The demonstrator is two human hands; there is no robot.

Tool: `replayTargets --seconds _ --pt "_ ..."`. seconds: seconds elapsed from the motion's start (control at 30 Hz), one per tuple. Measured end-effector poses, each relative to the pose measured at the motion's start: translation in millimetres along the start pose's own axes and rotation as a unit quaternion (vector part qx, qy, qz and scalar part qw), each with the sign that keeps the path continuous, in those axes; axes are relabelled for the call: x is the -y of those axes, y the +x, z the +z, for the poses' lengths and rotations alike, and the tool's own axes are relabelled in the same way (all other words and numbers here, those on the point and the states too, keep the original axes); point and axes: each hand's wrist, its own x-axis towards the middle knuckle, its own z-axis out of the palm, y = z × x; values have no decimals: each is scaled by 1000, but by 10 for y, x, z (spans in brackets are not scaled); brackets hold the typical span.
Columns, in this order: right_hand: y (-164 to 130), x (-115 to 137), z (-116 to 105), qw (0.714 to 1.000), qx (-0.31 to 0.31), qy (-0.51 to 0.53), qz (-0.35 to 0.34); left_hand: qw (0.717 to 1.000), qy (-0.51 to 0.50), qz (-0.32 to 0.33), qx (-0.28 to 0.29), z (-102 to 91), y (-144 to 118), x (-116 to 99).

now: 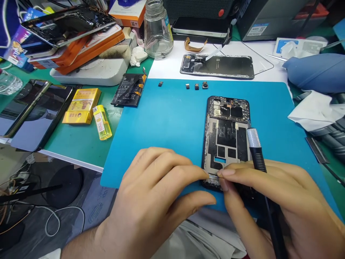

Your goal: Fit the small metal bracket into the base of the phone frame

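1. Two bare hands work at the lower end of an opened phone frame [226, 140], which lies on the right half of a blue mat [161, 122], its top pointing away from the person.
2. The left hand [153, 194] grasps nothing that shows: its index fingertip meets the frame's lower left corner, thumb apart below.
3. The right hand [291, 201] keeps a black tool [258, 158] tucked across its fingers, silver end up. Its thumb and index finger come together at the frame's bottom edge; whether they pinch a small part, I cannot tell.
4. Along the mat's far edge sit four small modules [205, 85], well apart from both hands; a battery [129, 90] overlaps the far left corner.
5. Wide blue surface stretches from the battery to the frame, with a narrower strip to the frame's right.
6. Inside the frame, a circuit board [215, 104] fills the top; lower down, blue shows through a slot.
7. Beyond the mat stands a clear glass jar [158, 32], its mouth uncapped. Orange boxes [78, 54] bear a dark device [72, 23]. A yellow pack [81, 106] lies beside a yellow lighter [102, 122].
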Motion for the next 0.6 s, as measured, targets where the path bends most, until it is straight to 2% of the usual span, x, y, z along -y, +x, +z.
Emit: replayTargets --seconds 0.17,0.27,0.4,0.6 --pt "-886 -788 -160 999 -37 -11 25 1000 20 9 -8 58 32 6" --pt "-1124 -1049 -170 999 -41 -14 29 999 28 7 -28 104 41 -14" --pt "-1112 -1078 -133 999 -42 -15 32 998 36 4 -49 150 40 -32" --pt "-775 -768 -164 1000 -2 -12 3 997 41 -7 -62 180 50 -39"
